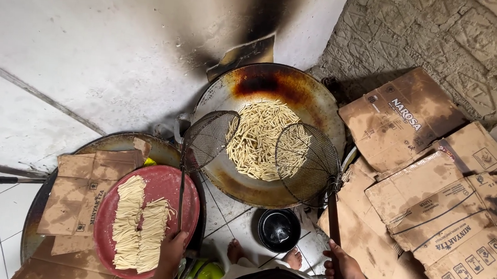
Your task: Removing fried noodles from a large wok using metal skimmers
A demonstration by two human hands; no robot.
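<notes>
A big wok [315, 100] of oil holds a floating mass of pale dough sticks [258, 137]. My left hand [172, 248] grips the thin handle of a wire skimmer [209, 138] tilted at the wok's left rim. My right hand [344, 268] grips the dark handle of a second, larger wire skimmer [307, 161] over the wok's right side, partly over the sticks. A red round tray [183, 193] by my left hand carries two rows of raw dough strips [139, 225].
Oil-stained flattened cardboard boxes [431, 193] cover the ground on the right. More cardboard [78, 194] lies on a dark round pan under the red tray. A small black pot [279, 229] stands by my bare feet [235, 250]. Soot-marked white wall behind.
</notes>
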